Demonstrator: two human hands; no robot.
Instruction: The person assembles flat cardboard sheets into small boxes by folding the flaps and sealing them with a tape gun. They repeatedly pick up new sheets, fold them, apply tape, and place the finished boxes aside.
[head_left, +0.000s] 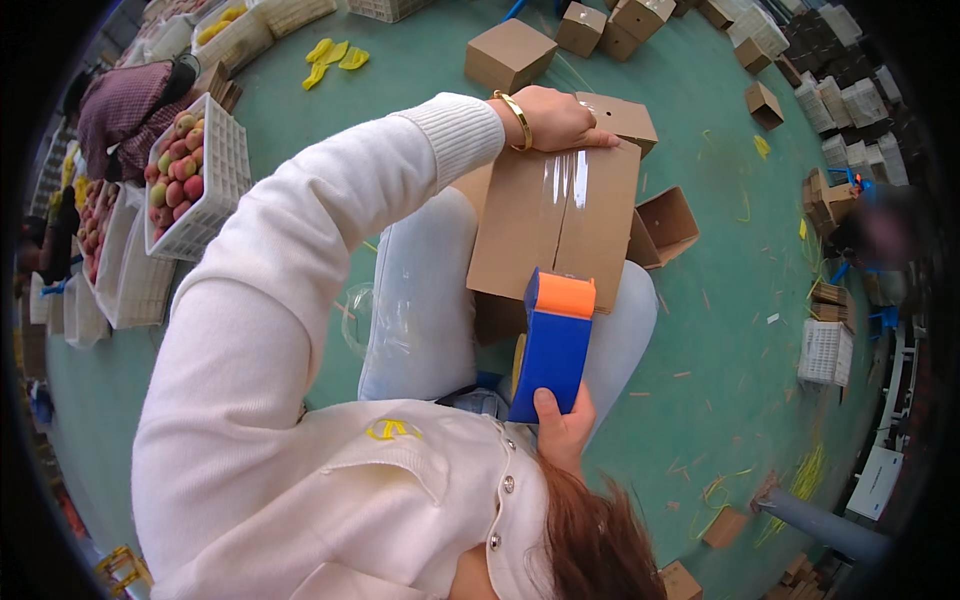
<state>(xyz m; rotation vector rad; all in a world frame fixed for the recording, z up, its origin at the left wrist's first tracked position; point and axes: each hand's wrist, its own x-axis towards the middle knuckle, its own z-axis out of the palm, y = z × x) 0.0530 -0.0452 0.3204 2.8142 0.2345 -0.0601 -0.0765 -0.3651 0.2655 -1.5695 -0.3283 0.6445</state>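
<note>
A cardboard box (510, 215) rests between my knees, its flaps meeting along a centre seam. Clear shiny tape lies over the far part of that seam. My left hand (552, 118) presses on the box's far edge, its index finger stretched along it. Wrapped round the handle of a blue and orange tape dispenser (560, 350) is my right hand (565, 430). The dispenser's orange head is at the near edge of the box, by the seam. Its tape roll shows partly on the left side.
Open cardboard boxes (665, 228) and a closed one (510, 55) stand on the green floor. At the left, a white crate of red fruit (200, 175) is beside a bent-over person (125, 115). A grey post (820, 525) and yellow straps (800, 480) are at the lower right.
</note>
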